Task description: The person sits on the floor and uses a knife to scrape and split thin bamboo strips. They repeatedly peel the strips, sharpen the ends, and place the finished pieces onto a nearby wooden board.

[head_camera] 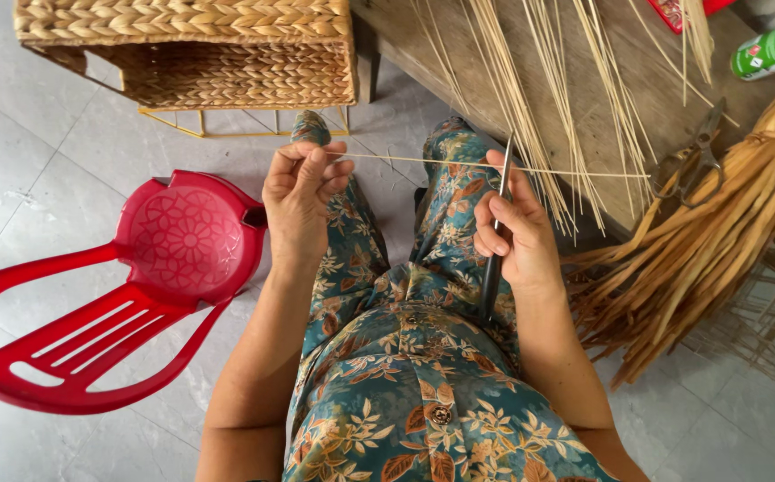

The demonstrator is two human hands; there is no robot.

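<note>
Hands are both up over the lap, working one thin pale reed strip (423, 163) stretched sideways between them. Left hand (303, 192) has its fingers (316, 165) pinched together on the strip's end, right by the knee. Right hand (514, 234) grips a dark-handled knife (493, 268) with the fingers curled tight round it, blade pointing up and touching the strip, thumb (495, 161) pressing just beside it. The strip runs on to the right, over the edge of the low wooden surface (620, 107), where a fan of similar reed strips (539, 98) lies spread out. Scissors (695, 161) sit on that surface too, near a bundle of dried brown leaves (718, 241) drooping to the floor. Red plastic chair (120, 295) lies tipped over on the left, with a woven basket (200, 54) above it.
</note>
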